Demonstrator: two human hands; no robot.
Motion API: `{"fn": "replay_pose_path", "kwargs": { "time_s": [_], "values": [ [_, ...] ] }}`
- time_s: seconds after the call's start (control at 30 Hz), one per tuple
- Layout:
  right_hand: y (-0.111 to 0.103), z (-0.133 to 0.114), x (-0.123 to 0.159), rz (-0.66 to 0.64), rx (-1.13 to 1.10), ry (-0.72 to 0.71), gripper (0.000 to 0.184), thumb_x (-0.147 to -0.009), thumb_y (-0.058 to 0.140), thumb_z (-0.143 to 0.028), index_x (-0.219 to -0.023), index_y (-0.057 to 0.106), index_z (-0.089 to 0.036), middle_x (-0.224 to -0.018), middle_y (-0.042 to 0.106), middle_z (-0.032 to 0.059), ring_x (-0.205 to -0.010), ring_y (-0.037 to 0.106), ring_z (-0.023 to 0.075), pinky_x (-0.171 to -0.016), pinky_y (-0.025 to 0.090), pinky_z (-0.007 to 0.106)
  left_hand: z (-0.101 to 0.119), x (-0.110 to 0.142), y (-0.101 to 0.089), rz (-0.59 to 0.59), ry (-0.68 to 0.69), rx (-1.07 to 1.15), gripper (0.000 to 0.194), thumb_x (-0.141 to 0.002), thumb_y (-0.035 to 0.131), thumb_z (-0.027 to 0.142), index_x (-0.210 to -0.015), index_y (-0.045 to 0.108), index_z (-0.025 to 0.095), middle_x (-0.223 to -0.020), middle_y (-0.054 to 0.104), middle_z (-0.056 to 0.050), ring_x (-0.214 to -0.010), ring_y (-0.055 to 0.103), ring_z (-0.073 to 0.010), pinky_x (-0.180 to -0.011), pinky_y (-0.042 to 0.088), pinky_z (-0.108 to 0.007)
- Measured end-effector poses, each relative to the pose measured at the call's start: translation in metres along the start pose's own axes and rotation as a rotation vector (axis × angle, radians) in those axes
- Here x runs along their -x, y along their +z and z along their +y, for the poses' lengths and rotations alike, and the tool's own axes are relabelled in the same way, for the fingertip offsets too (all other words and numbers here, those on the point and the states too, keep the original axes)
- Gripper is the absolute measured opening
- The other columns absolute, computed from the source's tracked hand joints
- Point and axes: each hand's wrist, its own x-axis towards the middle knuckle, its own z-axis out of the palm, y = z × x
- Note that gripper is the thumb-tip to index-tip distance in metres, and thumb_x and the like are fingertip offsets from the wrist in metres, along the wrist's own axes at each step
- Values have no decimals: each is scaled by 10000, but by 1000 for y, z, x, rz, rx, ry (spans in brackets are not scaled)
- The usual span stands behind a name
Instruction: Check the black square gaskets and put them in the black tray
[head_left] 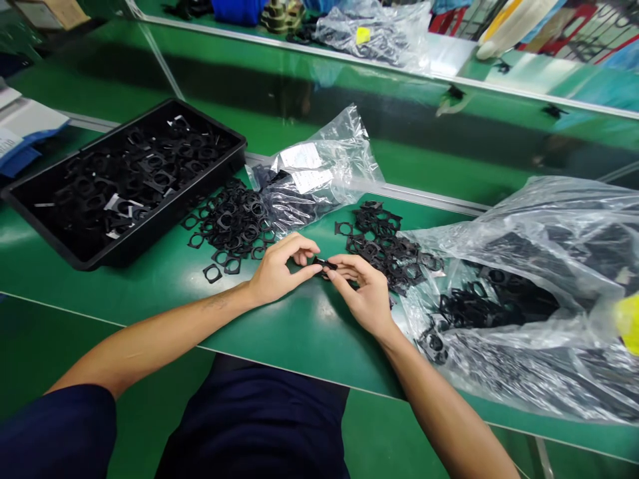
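Note:
Between my two hands is a small black plastic part (325, 264), seen nearly edge-on, so its full shape is hidden. My left hand (282, 267) pinches its left end with thumb and fingers. The right end is gripped by the thumb and fingertips of my right hand (363, 290). Left of my hands lies a pile of flat black ring-shaped plastic parts (234, 219). Just behind my right hand is a second heap of black plastic parts (382, 243), with openings in them.
A black tray (164, 223) full of similar parts stands at the left. One clear plastic bag (344, 156) lies behind the piles; a large open bag (519, 359) with black parts covers the right. A transparent divider runs along the back, and a person's arm (516, 26) shows beyond it.

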Motion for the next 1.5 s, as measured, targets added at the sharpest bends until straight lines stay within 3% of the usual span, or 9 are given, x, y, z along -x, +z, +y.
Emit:
{"fn": "replay_pose_path", "kwargs": {
  "time_s": [0.1,0.3,0.63,0.97,1.2,1.5],
  "values": [
    [0,0,0,2,12,-16,240,-882,723,-420,-1029,717,-231,-943,756,42,-817,740,188,-836,638,357,-1,0,0,-21,-16,25,178,-873,703,278,-1023,676,187,-897,680,-31,-741,639,-120,-726,549,-251],
    [-1,1,-1,5,23,-18,224,-884,718,-414,-1017,722,-234,-965,759,48,-828,736,190,-835,638,357,0,1,1,-54,-6,41,97,-891,684,282,-919,676,189,-789,668,-10,-726,636,-130,-716,538,-253],
    [-2,3,-1,1,29,-10,204,-891,705,-373,-1040,718,-233,-997,764,45,-853,741,188,-865,639,359,3,-1,-1,-75,31,56,146,-898,693,320,-851,656,187,-787,673,-20,-715,616,-135,-700,521,-266],
    [-3,3,-1,13,31,-48,185,-901,693,-346,-1034,723,-222,-1007,769,41,-871,752,175,-870,640,331,4,-1,-1,-85,134,133,64,-909,658,235,-910,665,171,-805,693,-21,-717,635,-118,-704,520,-241],
    [-2,3,0,15,76,-74,161,-907,684,-345,-1008,728,-227,-1003,772,47,-860,752,180,-842,649,336,4,0,-1,-53,164,59,44,-901,631,177,-873,665,170,-782,698,-14,-702,639,-115,-699,514,-240],
    [-2,4,-1,58,84,-78,142,-892,702,-317,-990,726,-218,-949,772,40,-810,748,171,-802,647,317,2,0,-2,-73,174,39,81,-886,698,227,-937,668,171,-826,697,-25,-731,637,-124,-723,522,-260]
  ]
}}
